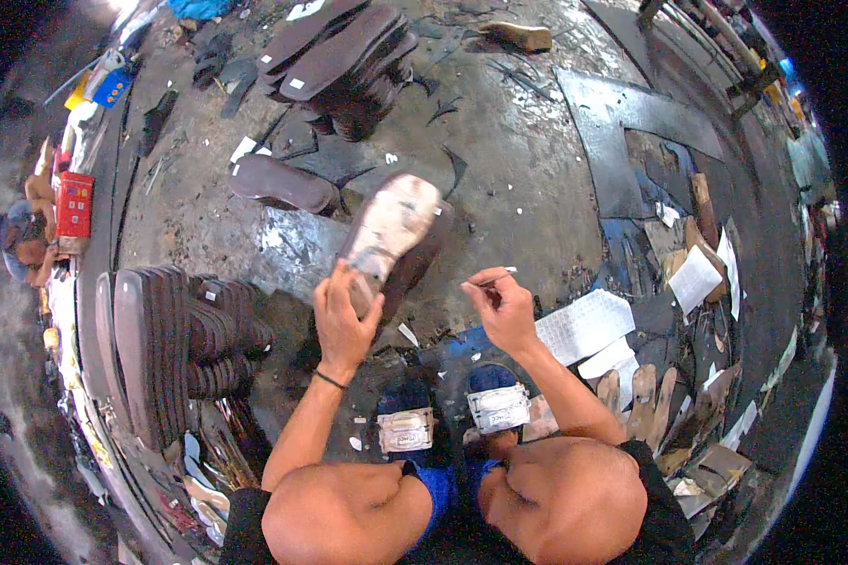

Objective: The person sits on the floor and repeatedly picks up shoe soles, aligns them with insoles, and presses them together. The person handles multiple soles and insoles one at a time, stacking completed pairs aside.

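Note:
My left hand (344, 320) grips the heel end of a pale, stained sole-shaped template (405, 212), thumb along one side and fingers on the other. It lies over a dark brown sole sheet (424, 259), which is mostly covered. To the right, my right hand (501, 306) hovers above the floor with thumb and fingers pinched. A thin pen-like thing (511, 270) with a whitish end pokes out of that pinch; most of it is hidden. Just beyond the template, another brown sole (283, 184) with a small white sticker lies on the floor.
Brown soles are stacked at the far side (344, 61) and stand in a row at left (141, 348). Printed paper sheets (589, 325), wooden sole shapes (643, 395) and black sheet offcuts (598, 141) lie at right. A red box (74, 212) and another person (28, 235) are far left.

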`<state>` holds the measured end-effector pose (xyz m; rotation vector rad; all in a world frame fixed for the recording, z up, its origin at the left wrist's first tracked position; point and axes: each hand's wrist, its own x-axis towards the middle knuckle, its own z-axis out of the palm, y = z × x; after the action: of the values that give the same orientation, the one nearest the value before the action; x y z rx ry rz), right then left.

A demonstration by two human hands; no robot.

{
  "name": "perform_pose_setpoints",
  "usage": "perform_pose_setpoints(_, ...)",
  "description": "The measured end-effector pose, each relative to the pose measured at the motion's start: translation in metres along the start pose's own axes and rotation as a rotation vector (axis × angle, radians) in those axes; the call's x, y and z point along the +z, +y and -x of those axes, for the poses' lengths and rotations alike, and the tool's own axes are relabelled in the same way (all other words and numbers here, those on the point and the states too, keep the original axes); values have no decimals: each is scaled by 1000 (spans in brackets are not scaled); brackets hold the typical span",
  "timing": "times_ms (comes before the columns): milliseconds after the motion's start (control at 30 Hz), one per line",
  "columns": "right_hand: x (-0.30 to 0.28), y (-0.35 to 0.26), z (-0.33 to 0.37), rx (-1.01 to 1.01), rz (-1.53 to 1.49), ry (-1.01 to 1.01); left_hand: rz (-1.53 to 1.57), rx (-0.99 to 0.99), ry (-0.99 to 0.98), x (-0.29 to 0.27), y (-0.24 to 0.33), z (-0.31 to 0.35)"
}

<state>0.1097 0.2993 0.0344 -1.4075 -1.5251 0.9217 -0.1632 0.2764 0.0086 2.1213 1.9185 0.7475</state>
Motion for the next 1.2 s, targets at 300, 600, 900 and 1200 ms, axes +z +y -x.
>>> perform_pose_setpoints(300,-14,-1,5,55,24,-36,44,-205,-210,12,-54,-71)
perform_pose_setpoints(600,-20,9,27,107,77,-38,130,-80,-165,46,36,-16)
perform_pose_setpoints(900,-20,6,30,85,122,-72,-46,-475,-327,43,49,-49)
perform_pose_setpoints(1200,-12,-7,32,51,116,-117,161,-474,-628,46,57,-60)
